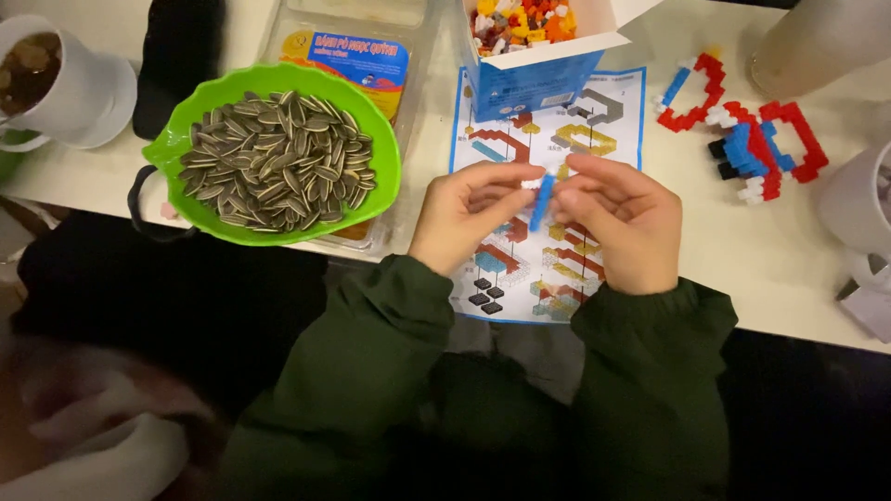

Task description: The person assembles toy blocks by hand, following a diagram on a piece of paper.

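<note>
Left hand (461,218) and right hand (620,223) meet over the instruction sheet (608,102), both pinching one small blue brick piece (541,200) held upright between their fingertips. Just beyond the hands stands an open blue box (529,79) of mixed bricks; beyond the right hand lie red-and-blue brick builds (756,139). Left of the left hand sits a green bowl (176,148) of sunflower seeds (274,160).
</note>
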